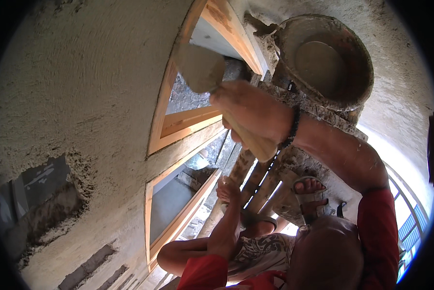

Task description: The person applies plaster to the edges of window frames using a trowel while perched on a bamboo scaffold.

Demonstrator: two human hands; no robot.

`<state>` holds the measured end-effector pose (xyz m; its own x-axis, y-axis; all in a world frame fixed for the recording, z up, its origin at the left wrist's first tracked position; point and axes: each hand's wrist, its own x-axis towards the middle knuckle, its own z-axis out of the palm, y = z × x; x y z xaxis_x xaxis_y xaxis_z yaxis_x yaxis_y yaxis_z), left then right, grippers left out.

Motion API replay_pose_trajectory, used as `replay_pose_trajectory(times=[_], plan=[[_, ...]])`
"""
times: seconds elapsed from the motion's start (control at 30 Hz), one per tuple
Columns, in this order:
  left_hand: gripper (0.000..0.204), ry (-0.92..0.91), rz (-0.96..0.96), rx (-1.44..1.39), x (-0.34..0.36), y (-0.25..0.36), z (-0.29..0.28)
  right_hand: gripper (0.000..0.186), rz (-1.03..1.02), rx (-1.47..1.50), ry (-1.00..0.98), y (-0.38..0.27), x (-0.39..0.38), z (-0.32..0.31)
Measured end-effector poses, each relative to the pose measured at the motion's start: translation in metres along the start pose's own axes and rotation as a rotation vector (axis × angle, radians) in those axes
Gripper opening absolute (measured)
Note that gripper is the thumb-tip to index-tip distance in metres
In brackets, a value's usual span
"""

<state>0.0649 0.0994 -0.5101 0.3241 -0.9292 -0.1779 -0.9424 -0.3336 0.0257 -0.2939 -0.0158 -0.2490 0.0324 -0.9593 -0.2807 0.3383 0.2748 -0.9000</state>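
My right hand (253, 108) is closed around the wooden handle (258, 142) of a plastering trowel. The trowel's grey blade (200, 67), somewhat blurred, sits in front of the edge of a wooden window frame (164, 123), close to the rough plastered wall (96, 82). A dark beaded bracelet circles my right wrist. Lower down, my left hand (228, 190) is beside a second wooden window frame (197, 205). Its fingers look curled in, and whatever they hold, if anything, is hidden. Beyond my right forearm stands a mortar-crusted bucket (362, 72) with grey, wet-looking material inside.
Wooden planks (263, 183) with gaps between them lie below me. My sandalled foot (311, 191) rests near the bucket, and my bent knee (325, 253) is close by. A ragged hole (45, 188) and narrower slots (89, 266) break the wall at left. A curved railing shows at far right.
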Motion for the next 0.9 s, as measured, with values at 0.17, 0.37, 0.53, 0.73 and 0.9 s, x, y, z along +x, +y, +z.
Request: replay_pose_trajectory(times=[0.17, 0.37, 0.53, 0.73, 0.9], plan=[[0.042, -0.077, -0.066, 0.039, 0.003, -0.004, 0.002, 0.031, 0.251, 0.031, -0.103, 0.005, -0.011, 0.026], [0.040, -0.011, -0.052, -0.011, 0.001, -0.004, 0.007, 0.023, -0.118, -0.391, -0.029, 0.055, -0.056, 0.023], [0.037, 0.004, -0.048, -0.001, 0.004, -0.003, 0.005, 0.028, -0.186, -0.638, 0.285, 0.058, -0.098, -0.003], [0.035, -0.017, -0.007, -0.084, 0.004, -0.007, 0.003, 0.028, 0.025, -0.944, 0.152, 0.121, -0.098, -0.041], [0.041, 0.034, 0.031, -0.162, -0.006, 0.005, 0.001, 0.029, 0.165, -0.037, 0.204, 0.061, -0.061, -0.044]])
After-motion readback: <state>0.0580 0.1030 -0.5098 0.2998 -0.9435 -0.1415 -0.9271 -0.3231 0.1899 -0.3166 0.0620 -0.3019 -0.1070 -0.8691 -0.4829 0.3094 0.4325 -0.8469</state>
